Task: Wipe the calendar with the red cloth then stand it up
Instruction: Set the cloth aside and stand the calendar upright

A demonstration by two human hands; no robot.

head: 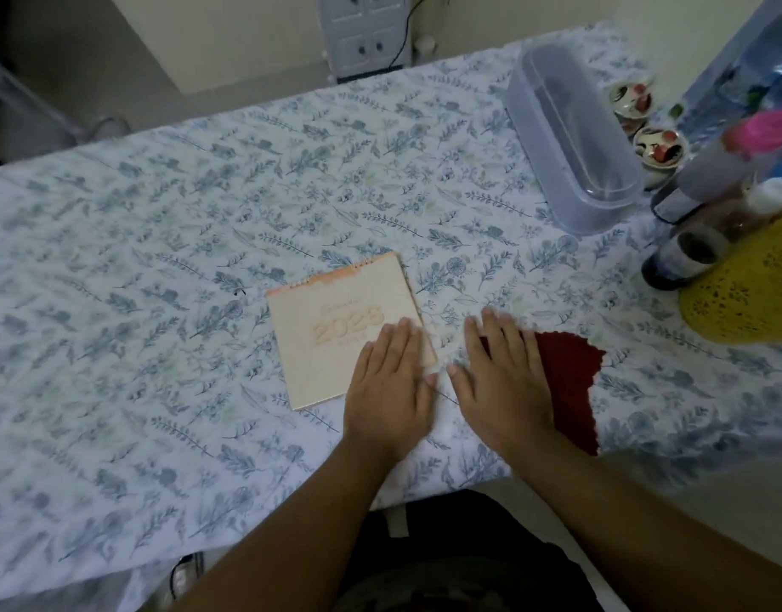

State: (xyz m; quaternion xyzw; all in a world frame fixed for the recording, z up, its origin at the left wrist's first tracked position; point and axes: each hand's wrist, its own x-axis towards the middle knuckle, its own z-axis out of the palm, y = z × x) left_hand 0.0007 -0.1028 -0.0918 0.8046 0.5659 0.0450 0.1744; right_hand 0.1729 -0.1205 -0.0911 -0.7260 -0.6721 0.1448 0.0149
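Note:
A pale peach desk calendar (332, 329) with "2023" on its cover lies flat on the floral tablecloth (159, 214), its spiral binding at the far edge. My left hand (387, 388) rests flat, fingers spread, on the calendar's near right corner. The red cloth (566, 382) lies flat on the table to the right of the calendar, reaching the table's front edge. My right hand (502, 382) lies palm down with fingers spread over the cloth's left part, hiding that part. Neither hand grips anything.
A clear plastic lidded box (570, 139) lies at the back right. Two small patterned bowls (658, 148), several bottles (685, 258) and a yellow perforated object (747, 293) crowd the right edge. A dark bag (446, 558) sits below the table's front edge.

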